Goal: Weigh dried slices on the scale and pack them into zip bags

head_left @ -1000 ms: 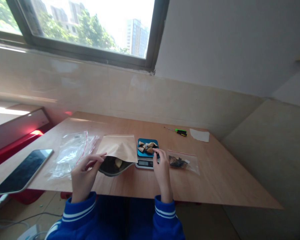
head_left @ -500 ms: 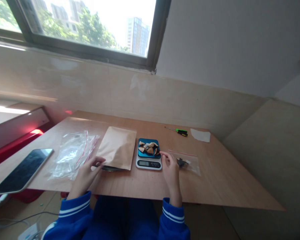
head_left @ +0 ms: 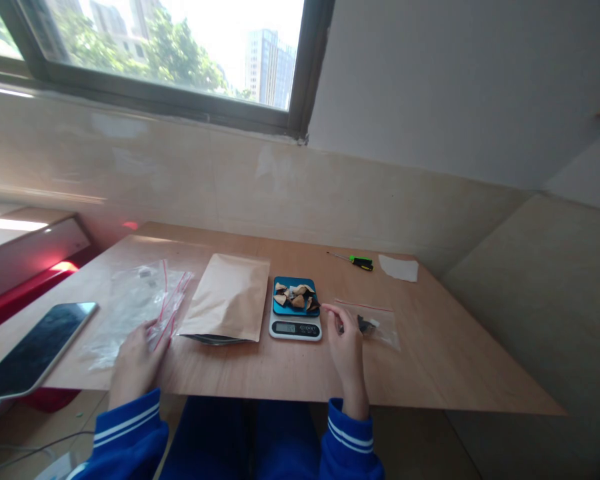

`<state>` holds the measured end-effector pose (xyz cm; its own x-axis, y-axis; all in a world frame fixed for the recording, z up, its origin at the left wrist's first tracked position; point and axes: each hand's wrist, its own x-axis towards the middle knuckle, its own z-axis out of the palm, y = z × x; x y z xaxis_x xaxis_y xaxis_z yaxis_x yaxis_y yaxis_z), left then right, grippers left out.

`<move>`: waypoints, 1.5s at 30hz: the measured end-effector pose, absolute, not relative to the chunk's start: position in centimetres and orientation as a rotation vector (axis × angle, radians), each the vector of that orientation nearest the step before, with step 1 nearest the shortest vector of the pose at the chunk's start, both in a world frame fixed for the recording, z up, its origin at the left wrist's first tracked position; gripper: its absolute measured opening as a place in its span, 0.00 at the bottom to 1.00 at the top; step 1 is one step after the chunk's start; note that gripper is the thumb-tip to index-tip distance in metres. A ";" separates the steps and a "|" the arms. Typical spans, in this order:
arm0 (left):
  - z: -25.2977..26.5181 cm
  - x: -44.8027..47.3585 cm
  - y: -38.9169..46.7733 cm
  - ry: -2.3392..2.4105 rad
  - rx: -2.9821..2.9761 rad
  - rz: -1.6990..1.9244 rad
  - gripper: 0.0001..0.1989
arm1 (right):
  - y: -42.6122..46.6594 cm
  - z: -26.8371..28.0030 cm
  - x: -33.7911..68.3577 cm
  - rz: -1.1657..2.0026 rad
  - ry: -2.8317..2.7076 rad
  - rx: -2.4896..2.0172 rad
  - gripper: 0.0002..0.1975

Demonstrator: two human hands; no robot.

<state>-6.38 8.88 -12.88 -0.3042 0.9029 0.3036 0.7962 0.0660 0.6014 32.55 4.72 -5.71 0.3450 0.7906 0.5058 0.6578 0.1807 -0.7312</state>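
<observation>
My left hand (head_left: 139, 353) is at the near right edge of the clear zip-lock bags (head_left: 140, 293), its fingers closed on the red-striped rim of one. Just right of it lies a brown kraft pouch (head_left: 230, 297), its dark mouth facing me and slightly apart. My right hand (head_left: 344, 333) hovers beside the kitchen scale (head_left: 296, 329), thumb and fingers pinched together; whatever they hold is too small to make out. Dried brown-and-cream pieces (head_left: 298, 301) lie on the scale's blue platform. Partly behind my right hand is a small zip-lock bag (head_left: 386, 330) with dark pieces inside.
A phone (head_left: 35, 350) lies at the left edge of the wooden table (head_left: 430, 367). Toward the back right are a green-and-black screwdriver (head_left: 360, 261) and a torn white piece of paper (head_left: 399, 268). A wall and a window stand behind the table.
My left hand has left the kraft pouch's mouth and moved left onto the zip-lock bags, which have shifted a little. My right hand stays almost in place beside the scale.
</observation>
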 end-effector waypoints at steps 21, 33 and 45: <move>-8.6 -3.4 7.8 2.602 1.370 1.296 0.14 | 3.9 -4.5 32.3 0.234 -1.318 -1.513 0.14; -1.9 10.2 4.2 1.342 2.278 1.623 0.05 | 2.7 -1.5 21.5 0.791 -1.182 -1.084 0.17; -3.7 9.9 4.0 1.272 2.197 1.487 0.09 | 3.1 -1.9 22.2 0.679 -1.165 -1.232 0.12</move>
